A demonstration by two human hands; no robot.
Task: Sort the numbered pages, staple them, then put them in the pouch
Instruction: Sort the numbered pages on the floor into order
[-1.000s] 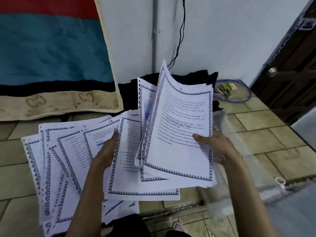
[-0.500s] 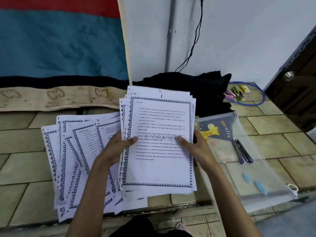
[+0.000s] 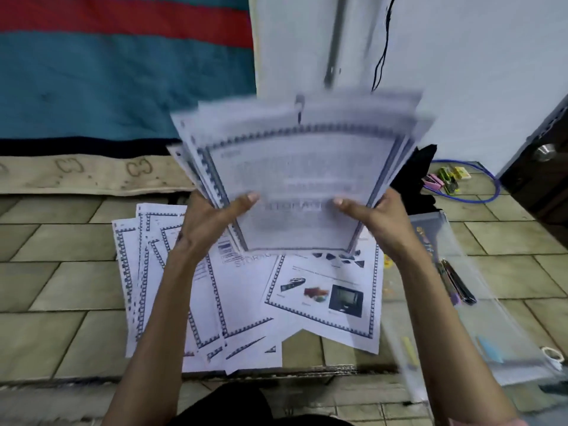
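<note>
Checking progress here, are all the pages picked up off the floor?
No, both hands hold a stack, but loose pages lie on the floor.

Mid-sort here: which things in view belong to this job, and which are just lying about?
Job:
stack, held by left hand and right hand
loose pages on the floor
pouch
stapler on the pouch

Lying about:
blanket
black cloth
blue cable
clips

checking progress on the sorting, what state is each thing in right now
held stack: lifted off the floor, blurred, gripped at both sides
left hand: grips the stack's left edge
right hand: grips the stack's right edge
loose pages: fanned flat on the tiles
pouch: flat on the floor, stapler seemingly inside
</note>
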